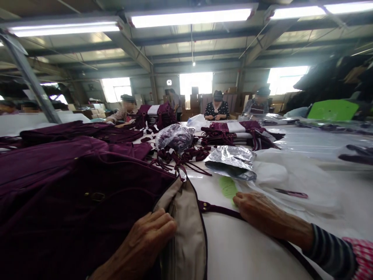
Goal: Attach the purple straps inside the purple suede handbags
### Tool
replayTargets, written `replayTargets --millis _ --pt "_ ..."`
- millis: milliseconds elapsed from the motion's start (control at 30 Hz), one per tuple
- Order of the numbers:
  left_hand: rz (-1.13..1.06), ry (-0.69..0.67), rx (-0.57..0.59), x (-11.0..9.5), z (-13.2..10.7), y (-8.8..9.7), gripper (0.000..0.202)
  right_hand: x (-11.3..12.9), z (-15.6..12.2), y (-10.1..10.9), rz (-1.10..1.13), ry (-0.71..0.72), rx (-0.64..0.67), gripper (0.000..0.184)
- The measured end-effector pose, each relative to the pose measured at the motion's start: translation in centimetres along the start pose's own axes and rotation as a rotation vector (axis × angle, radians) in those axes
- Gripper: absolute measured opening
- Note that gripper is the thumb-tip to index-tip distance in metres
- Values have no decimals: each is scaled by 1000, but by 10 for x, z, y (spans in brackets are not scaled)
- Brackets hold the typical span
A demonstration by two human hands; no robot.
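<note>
A dark purple bag (96,194) lies at the left, its mouth spread and a beige lining (186,221) showing. My left hand (145,241) is closed over the edge of that mouth, its fingertips hidden in the fold. My right hand (259,212) is closed at the edge of a thin light green piece (228,187) on the white table; its fingertips look pinched on it. A purple strap with a riveted tab (215,208) runs from the bag beneath my right hand.
Purple straps (180,155), a clear plastic bag (175,137) and a silver foil bag (231,161) lie ahead. Pink-handled snips (291,193) rest on white sheeting at the right. Stacked purple pieces (236,132) stand farther off. Several people sit across the table (221,237).
</note>
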State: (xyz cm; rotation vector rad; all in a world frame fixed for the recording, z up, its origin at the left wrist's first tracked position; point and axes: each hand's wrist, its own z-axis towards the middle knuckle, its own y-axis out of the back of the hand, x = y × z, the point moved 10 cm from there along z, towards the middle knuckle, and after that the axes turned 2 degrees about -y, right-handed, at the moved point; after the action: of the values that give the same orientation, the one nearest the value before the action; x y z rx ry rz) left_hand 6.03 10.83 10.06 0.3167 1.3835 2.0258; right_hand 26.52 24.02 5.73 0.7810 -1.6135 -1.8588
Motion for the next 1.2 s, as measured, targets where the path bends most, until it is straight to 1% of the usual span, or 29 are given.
replayTargets --millis 33,100,167,233,300,367,400,467,533,633,733,867,1000,1100,1200 --pt "-20 -1 33 0 0 -4 39 2 -1 3 -4 -9 -46 21" --pt "-42 0 78 1 -1 -10 35 14 -3 17 1 -4 -197 21" --pt "-41 -7 84 1 -2 -12 31 39 -6 38 35 51 -378 23" --pt "-35 -19 78 -1 -1 -11 29 74 -6 56 80 156 -496 24" --pt "-20 -34 60 -5 0 -6 29 113 0 62 80 306 -508 20" --pt "15 -50 14 -10 2 4 29 147 7 60 23 449 -464 15" --pt "37 -57 -17 -12 3 9 28 160 11 58 -13 505 -446 13" --pt "80 -69 -57 -14 2 14 28 175 15 55 -72 580 -426 13" --pt "103 -63 -34 -12 1 8 30 178 15 55 -116 603 -429 14" --pt "91 -25 82 -4 -4 -13 30 175 13 58 -162 591 -440 15" --pt "73 -10 136 0 -6 -24 28 177 12 59 -190 599 -443 16" --pt "92 -12 113 0 -7 -24 32 182 17 51 -132 637 -431 15" --pt "100 -55 78 -4 -6 -20 33 173 26 42 50 614 -389 14" --pt "109 -88 28 -7 -6 -15 32 162 26 39 140 591 -429 18" --pt "99 -77 29 -5 -6 -15 28 158 24 33 190 605 -469 23"
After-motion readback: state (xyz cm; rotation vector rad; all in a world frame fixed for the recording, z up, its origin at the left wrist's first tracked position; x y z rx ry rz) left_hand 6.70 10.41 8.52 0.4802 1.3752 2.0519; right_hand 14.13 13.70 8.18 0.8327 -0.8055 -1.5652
